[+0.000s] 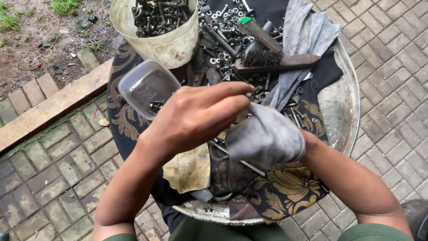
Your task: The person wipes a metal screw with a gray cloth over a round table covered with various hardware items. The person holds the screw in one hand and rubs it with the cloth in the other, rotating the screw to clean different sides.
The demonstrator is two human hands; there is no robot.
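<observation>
Looking down from head height onto a round metal tray draped with a black cloth patterned in gold, set on grey brick paving. At ten o'clock, bare soil with tufts of grass beyond a brick edging. At eleven o'clock on the tray, a clear plastic tub tipped on its side with a few small bolts inside. At twelve o'clock, a cream plastic bucket filled with dark bolts and nuts. Centre of view, left hand reaching across toward three o'clock, fingertips pinched on a small metal piece, mostly hidden, so kind not clear. Just beside it at four o'clock, right hand wrapped in a grey rag, closed around the rag and touching the left fingertips; anything held inside the rag not visible. Below the hands at six o'clock, a worn yellowish scrap of sheet. At one o'clock, loose bolts, washers and nuts scattered on the cloth, a wire brush with a wooden handle lying across them, a green-capped tool above it, and a grey striped cloth draped toward two o'clock.
</observation>
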